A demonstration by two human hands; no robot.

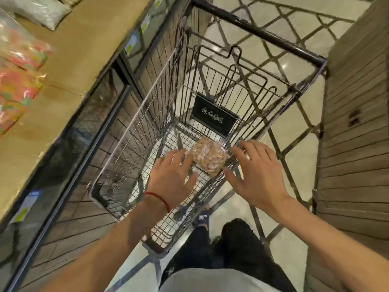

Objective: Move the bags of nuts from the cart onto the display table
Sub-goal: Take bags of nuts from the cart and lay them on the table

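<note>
One clear bag of pale brown nuts (208,158) lies on the wire floor of the shopping cart (134,131), near its right side. My left hand (171,179), with a red string at the wrist, hovers over the bag's left edge with fingers spread. On the other side, my right hand (255,173) is spread just right of the bag, above the cart's rim. Neither hand grips the bag. The display table (69,66) with a tan top runs along the left.
Colourful packets (19,68) and a pale bag (44,12) lie on the table's top. A black sign (214,115) hangs on the cart's folded child seat. A wooden slatted wall (355,127) stands close on the right. My legs and a sandal show below.
</note>
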